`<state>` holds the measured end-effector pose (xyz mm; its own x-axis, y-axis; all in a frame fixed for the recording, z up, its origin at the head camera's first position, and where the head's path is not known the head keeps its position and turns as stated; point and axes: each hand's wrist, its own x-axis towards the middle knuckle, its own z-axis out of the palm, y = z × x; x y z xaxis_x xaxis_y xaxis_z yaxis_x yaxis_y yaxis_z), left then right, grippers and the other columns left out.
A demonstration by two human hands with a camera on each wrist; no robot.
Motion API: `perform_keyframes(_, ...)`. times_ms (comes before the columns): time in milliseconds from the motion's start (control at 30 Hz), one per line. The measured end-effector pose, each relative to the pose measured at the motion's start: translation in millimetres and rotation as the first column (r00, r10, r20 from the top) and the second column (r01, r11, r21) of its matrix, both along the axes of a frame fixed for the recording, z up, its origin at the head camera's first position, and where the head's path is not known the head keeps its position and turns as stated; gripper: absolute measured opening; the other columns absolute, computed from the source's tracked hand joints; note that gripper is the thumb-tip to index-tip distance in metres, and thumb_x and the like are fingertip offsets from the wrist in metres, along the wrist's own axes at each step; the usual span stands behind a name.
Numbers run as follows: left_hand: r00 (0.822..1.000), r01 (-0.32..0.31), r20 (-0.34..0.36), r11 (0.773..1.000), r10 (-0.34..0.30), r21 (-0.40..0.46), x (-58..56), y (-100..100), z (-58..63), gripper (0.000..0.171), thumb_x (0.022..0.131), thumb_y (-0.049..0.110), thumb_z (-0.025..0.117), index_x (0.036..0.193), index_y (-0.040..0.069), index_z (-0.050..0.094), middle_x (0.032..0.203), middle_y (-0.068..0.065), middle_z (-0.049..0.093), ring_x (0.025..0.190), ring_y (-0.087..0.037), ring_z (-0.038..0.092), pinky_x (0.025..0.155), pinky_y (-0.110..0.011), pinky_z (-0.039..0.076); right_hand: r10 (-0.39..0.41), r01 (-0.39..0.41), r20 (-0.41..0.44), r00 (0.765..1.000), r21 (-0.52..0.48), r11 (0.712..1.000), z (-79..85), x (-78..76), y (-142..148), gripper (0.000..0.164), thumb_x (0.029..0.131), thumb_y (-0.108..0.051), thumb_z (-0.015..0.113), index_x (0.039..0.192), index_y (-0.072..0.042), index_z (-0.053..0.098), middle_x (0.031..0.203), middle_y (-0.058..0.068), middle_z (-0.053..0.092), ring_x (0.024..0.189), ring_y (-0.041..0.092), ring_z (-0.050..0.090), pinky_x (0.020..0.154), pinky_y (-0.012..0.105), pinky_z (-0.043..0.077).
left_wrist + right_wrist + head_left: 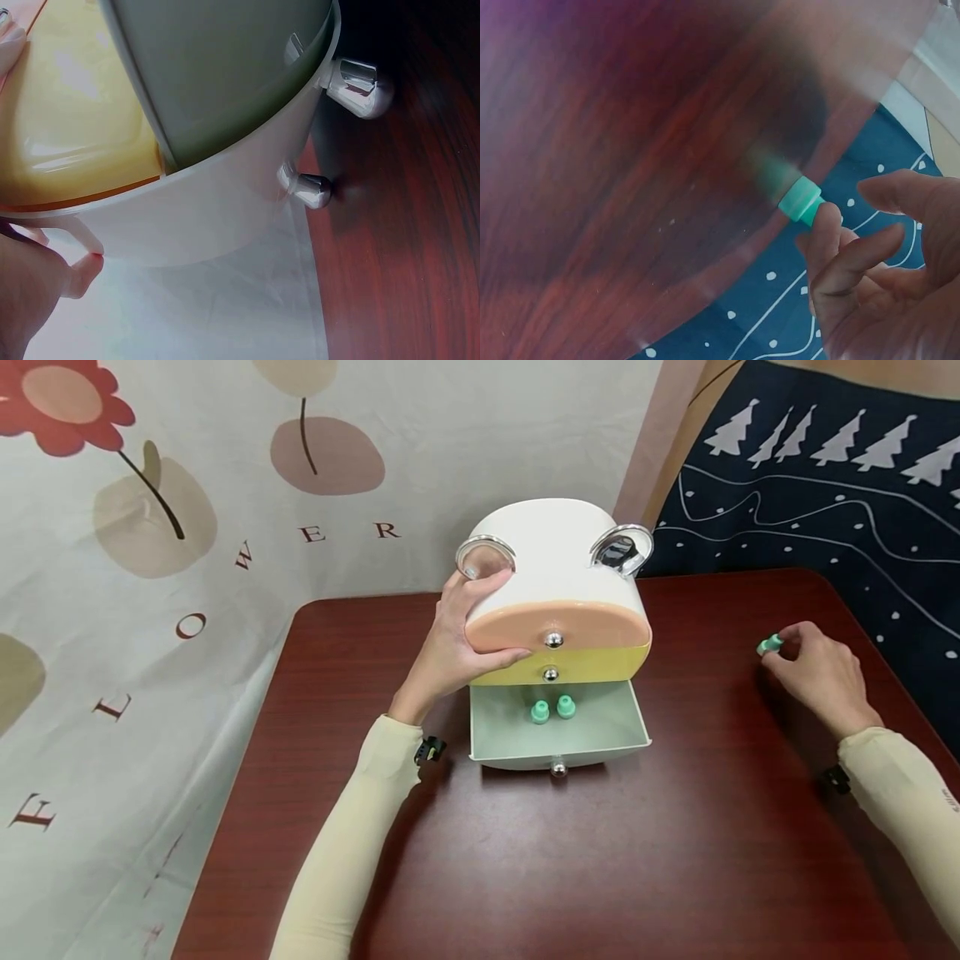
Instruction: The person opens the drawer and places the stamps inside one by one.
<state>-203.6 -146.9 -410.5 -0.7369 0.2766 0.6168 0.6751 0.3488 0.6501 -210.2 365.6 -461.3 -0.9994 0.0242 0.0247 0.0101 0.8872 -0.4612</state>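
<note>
A white, rounded mini drawer cabinet (pixel 555 539) with silver ring ears stands on the table. Its bottom drawer, pale green (pixel 517 739), is pulled out with two small green stepped plastic pieces (pixel 552 708) inside. My left hand (pixel 457 639) grips the cabinet's left side, thumb across the front at the yellow drawer (pixel 592 666). In the left wrist view, fingertips curl at the white shell (pixel 202 217). At the table's right, my right hand (pixel 821 672) pinches another green stepped piece (pixel 801 199) by its narrow end, its wide end close over the tabletop.
Above the yellow drawer, the orange drawer (pixel 510 625) is shut. A printed pale cloth (pixel 225 485) hangs behind and left of the dark red table (pixel 675 860). Navy cloth with white trees (pixel 802 510) lies beyond the right edge.
</note>
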Motion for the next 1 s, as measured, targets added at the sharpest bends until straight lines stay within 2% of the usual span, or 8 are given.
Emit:
perform_keyframes(233, 1.000, -0.001, -0.007, 1.000, 0.001, -0.001, -0.4, 1, 1.3, 0.095, 0.071, 0.018, 0.106, 0.153, 0.019, 0.058, 0.155, 0.000, 0.057, 0.151, -0.019, 0.032, 0.114, -0.052, 0.034, 0.000, -0.002, -0.084, 0.996, -0.018, 1.000, -1.7, -7.6, 4, 0.037, 0.106, -0.024, 0.067, 0.126, 0.007, 0.064, 0.121, 0.037, 0.068, 0.080, 0.041, 0.055, 0.066, 0.048, 0.041)
perform_keyframes(433, 1.000, 0.000, 0.018, 1.000, 0.000, 0.001, 0.3, 1, 0.8, 0.094, 0.072, 0.018, 0.105, 0.154, 0.019, 0.059, 0.155, 0.002, 0.058, 0.151, -0.018, 0.031, 0.113, -0.052, 0.034, -0.018, 0.014, -0.132, 0.991, -0.028, 0.999, -5.6, -10.7, 6, 0.026, 0.104, -0.021, 0.072, 0.114, 0.003, 0.071, 0.109, 0.033, 0.073, 0.073, 0.037, 0.055, 0.060, 0.040, 0.039)
perform_keyframes(633, 1.000, -0.010, 0.018, 1.000, 0.010, -0.001, 1.3, 0, 1.2, 0.095, 0.071, 0.018, 0.106, 0.154, 0.020, 0.059, 0.155, 0.002, 0.057, 0.151, -0.018, 0.031, 0.112, -0.052, 0.035, 0.002, -0.005, -0.145, 0.989, -0.022, 1.000, -4.3, -10.5, 2, 0.023, 0.103, -0.021, 0.074, 0.109, 0.001, 0.073, 0.098, 0.028, 0.075, 0.069, 0.034, 0.053, 0.060, 0.040, 0.038)
perform_keyframes(900, 1.000, -0.011, 0.023, 1.000, 0.011, -0.005, 0.9, 1, 0.0, 0.095, 0.072, 0.019, 0.106, 0.154, 0.021, 0.058, 0.155, 0.001, 0.057, 0.152, -0.018, 0.031, 0.114, -0.052, 0.033, 0.012, -0.013, -0.133, 0.991, -0.007, 1.000, -2.6, 2.9, -2, 0.021, 0.103, -0.022, 0.075, 0.109, -0.002, 0.073, 0.072, 0.010, 0.071, 0.065, 0.030, 0.049, 0.062, 0.041, 0.035)
perform_keyframes(1000, 1.000, -0.010, 0.021, 1.000, 0.011, -0.007, 0.7, 1, 0.3, 0.096, 0.072, 0.020, 0.106, 0.154, 0.021, 0.058, 0.156, 0.001, 0.056, 0.152, -0.018, 0.031, 0.113, -0.052, 0.034, 0.023, -0.025, -0.168, 0.986, -0.005, 1.000, -0.6, 11.2, -6, 0.021, 0.103, -0.023, 0.076, 0.109, -0.003, 0.075, 0.070, 0.010, 0.069, 0.062, 0.023, 0.047, 0.060, 0.036, 0.033)
